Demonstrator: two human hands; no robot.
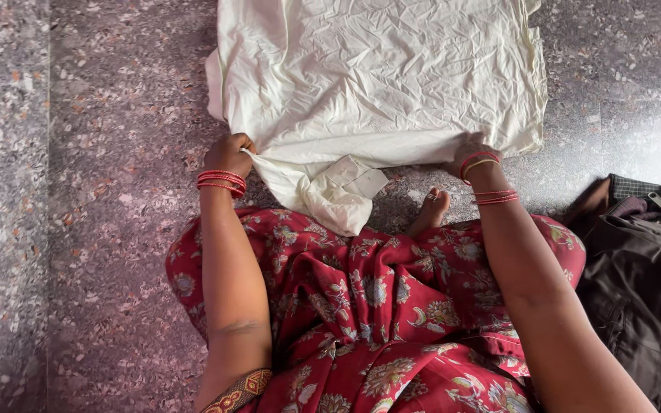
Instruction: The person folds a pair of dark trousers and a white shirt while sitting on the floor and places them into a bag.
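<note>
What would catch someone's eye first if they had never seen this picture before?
Most striking is the wrinkled cream cloth spread on the speckled stone floor at top centre, with both hands at its near edge. The left hand grips a fold of that edge, while the right hand presses on it. Below, a red flowered garment fills the foreground, and a heap of dark clothes lies at the right.
</note>
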